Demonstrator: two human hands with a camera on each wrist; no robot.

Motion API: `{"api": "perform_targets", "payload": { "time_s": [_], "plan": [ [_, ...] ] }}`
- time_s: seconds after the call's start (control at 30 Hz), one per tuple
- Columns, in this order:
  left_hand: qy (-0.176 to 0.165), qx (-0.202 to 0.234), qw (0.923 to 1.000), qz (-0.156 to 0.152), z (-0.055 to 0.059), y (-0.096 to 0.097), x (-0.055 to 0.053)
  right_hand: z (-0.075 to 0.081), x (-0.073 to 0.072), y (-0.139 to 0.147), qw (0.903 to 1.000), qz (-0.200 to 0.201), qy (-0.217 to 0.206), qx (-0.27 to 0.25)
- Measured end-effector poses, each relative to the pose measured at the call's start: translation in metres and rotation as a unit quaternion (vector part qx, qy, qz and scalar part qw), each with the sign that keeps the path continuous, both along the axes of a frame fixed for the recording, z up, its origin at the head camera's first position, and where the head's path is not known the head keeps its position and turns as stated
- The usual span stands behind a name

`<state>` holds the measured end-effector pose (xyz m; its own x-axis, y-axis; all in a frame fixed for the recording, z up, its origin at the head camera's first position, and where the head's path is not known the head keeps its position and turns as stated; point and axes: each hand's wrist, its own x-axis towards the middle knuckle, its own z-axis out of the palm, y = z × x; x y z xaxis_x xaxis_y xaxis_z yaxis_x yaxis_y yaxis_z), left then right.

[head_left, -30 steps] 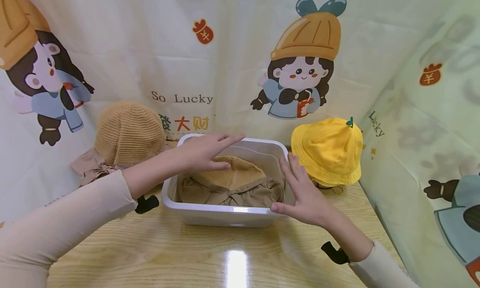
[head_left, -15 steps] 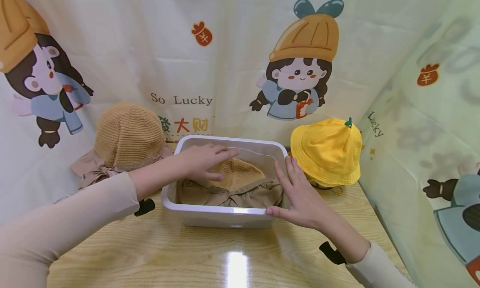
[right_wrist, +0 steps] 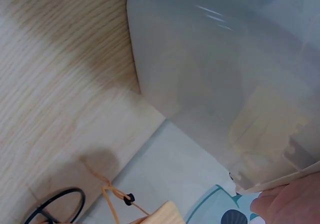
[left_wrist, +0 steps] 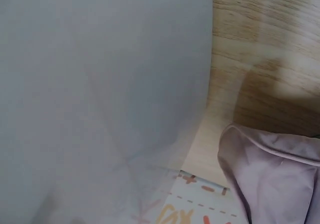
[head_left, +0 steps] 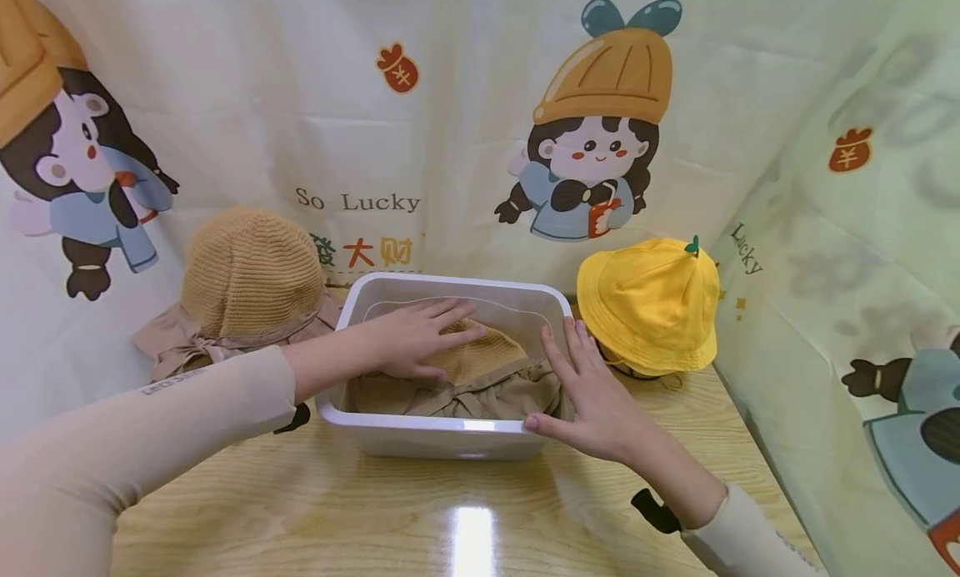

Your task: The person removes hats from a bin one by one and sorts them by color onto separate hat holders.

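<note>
A tan knitted sun hat with a brown fabric brim and a bow lies inside a whitish plastic bin. My left hand reaches over the bin's left side, its spread fingers over the hat's crown; whether they touch it I cannot tell. On the bin's right rim rests my right hand, fingers extended and thumb at the front corner. The right wrist view catches part of that hand against the rim. Only the bin's outer wall fills much of the left wrist view, so the left hand is hidden there.
Left of the bin stands another tan knitted hat with a pinkish-brown brim and bow. A yellow bucket hat with a green sprout is at the right. Printed curtains hang behind the wooden table.
My left hand has moved down and slightly forward into the bin, toward the hat. The right hand has shifted slightly left along with the view and stays at the rim.
</note>
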<state>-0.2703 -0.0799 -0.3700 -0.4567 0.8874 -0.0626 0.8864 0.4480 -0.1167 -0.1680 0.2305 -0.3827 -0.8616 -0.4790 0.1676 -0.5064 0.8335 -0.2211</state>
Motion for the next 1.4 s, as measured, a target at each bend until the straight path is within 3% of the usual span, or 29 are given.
{"api": "perform_targets", "payload": {
  "time_s": [0.23, 0.43, 0.73, 1.0, 1.17, 1.4],
  "plan": [
    [0.014, -0.03, 0.9992, -0.025, -0.015, 0.003, -0.005, -0.001, 0.002, 0.0, 1.0, -0.004, 0.003, 0.002],
    [0.025, -0.046, 0.9983, -0.026, -0.023, 0.004, -0.008, -0.002, 0.004, 0.0, 1.0, -0.002, 0.008, -0.001],
    [-0.046, -0.047, 0.9978, -0.007, -0.024, 0.004, -0.008, -0.003, 0.004, -0.003, 1.0, -0.003, 0.006, -0.001],
    [-0.073, -0.039, 0.9965, 0.01, -0.025, 0.005, -0.009, -0.002, 0.002, -0.003, 0.9999, -0.002, 0.01, 0.001],
    [-0.064, -0.041, 0.9971, 0.008, -0.025, 0.005, -0.01, -0.002, 0.002, -0.003, 1.0, -0.001, 0.01, 0.0],
    [-0.018, -0.032, 0.9993, -0.008, -0.025, 0.007, -0.012, -0.002, 0.001, -0.002, 0.9999, -0.001, 0.011, -0.001]
  ]
}}
